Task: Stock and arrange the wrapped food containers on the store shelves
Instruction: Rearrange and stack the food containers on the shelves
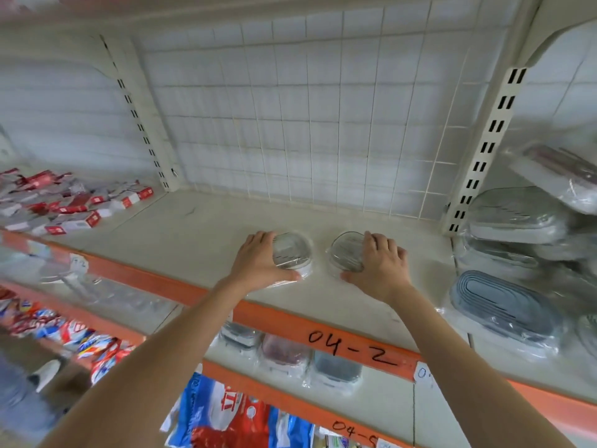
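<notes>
left packets (64,205): blurred | lower shelf label (353,431): cut off | right containers (565,189): cropped

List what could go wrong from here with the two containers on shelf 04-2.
1. The left container and right container sit close together; sliding either could knock the other.
2. Both are in slick clear wrap, so the left hand or right hand might slip.
3. The heaped containers at right look unstable and might slide.

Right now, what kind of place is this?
Most likely a retail store aisle. Slotted metal shelving with an orange shelf edge hand-marked "04-2", piled red-and-white packets, and the left hand and right hand each setting down a wrapped container on the shelf.
</notes>
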### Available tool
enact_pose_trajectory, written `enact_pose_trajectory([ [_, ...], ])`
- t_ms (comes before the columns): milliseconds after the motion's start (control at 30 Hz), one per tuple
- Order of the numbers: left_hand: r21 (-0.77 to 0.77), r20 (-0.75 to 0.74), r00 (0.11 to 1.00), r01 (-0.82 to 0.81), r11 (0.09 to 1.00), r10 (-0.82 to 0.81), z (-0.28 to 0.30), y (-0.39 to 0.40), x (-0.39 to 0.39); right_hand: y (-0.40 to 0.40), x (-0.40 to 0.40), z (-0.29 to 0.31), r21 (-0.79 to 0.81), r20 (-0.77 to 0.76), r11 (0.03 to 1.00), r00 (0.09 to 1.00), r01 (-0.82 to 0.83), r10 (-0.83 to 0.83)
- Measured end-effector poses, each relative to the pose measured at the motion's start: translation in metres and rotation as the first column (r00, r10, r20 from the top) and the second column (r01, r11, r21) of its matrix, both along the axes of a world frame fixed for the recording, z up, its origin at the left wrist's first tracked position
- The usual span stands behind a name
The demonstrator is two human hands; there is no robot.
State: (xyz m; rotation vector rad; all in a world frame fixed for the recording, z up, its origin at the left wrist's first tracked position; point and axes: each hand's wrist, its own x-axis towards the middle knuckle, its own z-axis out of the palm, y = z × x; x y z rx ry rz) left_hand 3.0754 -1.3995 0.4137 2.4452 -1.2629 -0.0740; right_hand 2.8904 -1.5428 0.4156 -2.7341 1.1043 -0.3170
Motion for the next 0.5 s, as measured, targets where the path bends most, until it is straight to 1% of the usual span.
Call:
enact_pose_trajectory([
  [33, -0.008, 0.017, 1.000, -0.011, 1.000, 0.012, 0.003, 0.004, -0.004, 0.005, -0.006, 0.002, -0.013, 0.010, 1.000, 1.000, -0.008, 0.008],
  [100, -0.045, 0.103, 0.994, -0.028, 0.999, 0.032, 0.012, 0.013, -0.010, 0.014, -0.018, 0.008, -0.047, 0.044, 0.999, 0.999, -0.024, 0.026],
  [167, -0.127, 0.172, 0.984, -0.027, 0.992, 0.048, 0.023, 0.023, -0.019, 0.025, -0.030, 0.016, -0.091, 0.113, 0.995, 0.992, -0.047, 0.057],
  [300, -0.305, 0.248, 0.968, 0.046, 0.951, 0.033, 0.033, 0.057, -0.053, 0.068, -0.055, 0.028, -0.206, 0.242, 0.973, 0.958, -0.105, 0.155],
  [400, -0.363, 0.269, 0.963, 0.078, 0.928, 0.024, 0.020, 0.114, -0.078, 0.126, -0.075, 0.020, -0.284, 0.273, 0.950, 0.940, -0.126, 0.207],
  [433, -0.359, 0.258, 0.966, 0.077, 0.930, 0.019, 0.011, 0.138, -0.084, 0.148, -0.083, 0.013, -0.280, 0.266, 0.950, 0.940, -0.139, 0.215],
  [500, -0.280, 0.244, 0.970, 0.074, 0.957, -0.003, -0.009, 0.185, -0.095, 0.190, -0.102, -0.004, -0.234, 0.149, 0.950, 0.958, -0.206, 0.245],
])
